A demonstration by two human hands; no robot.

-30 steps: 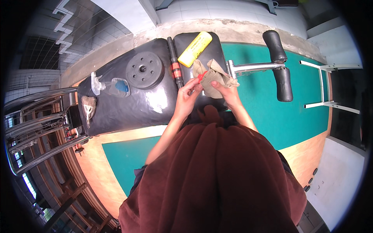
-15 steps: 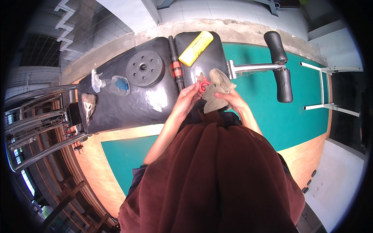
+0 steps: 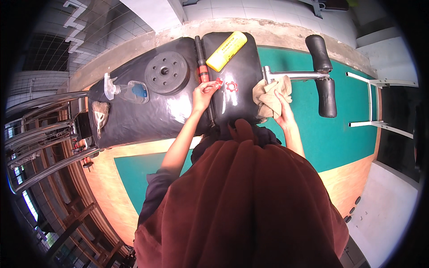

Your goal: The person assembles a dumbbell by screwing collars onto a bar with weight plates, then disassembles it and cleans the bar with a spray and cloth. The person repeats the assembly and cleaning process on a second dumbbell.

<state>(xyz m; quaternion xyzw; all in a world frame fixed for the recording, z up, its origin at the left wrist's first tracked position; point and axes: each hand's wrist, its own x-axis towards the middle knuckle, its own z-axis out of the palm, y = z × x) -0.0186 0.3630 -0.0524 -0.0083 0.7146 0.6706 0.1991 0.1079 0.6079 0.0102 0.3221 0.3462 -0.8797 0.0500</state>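
Observation:
My left hand (image 3: pixel 203 94) pinches a small red collar nut (image 3: pixel 218 82) just above the black padded bench (image 3: pixel 134 120). A second red collar nut (image 3: pixel 231 85) lies on the pad right beside it. The hand hovers over a short black bar with a red grip (image 3: pixel 202 67) lying across the bench. My right hand (image 3: pixel 281 105) grips a crumpled tan cloth (image 3: pixel 267 91) at the bench's right edge, against a chrome frame tube (image 3: pixel 290 76).
On the bench lie a round black weight plate (image 3: pixel 166 72), a yellow bar-shaped object (image 3: pixel 226 44), a clear spray bottle (image 3: pixel 125 90) and a small brush (image 3: pixel 100 115). Black foam rollers (image 3: pixel 324 73) stick out right. A metal rack (image 3: pixel 40 138) stands left. Green mat (image 3: pixel 344 120) covers the floor.
Both hands have parted. My left hand carried a red nut left onto the bench next to the bar. My right hand moved right with the cloth to the bench edge.

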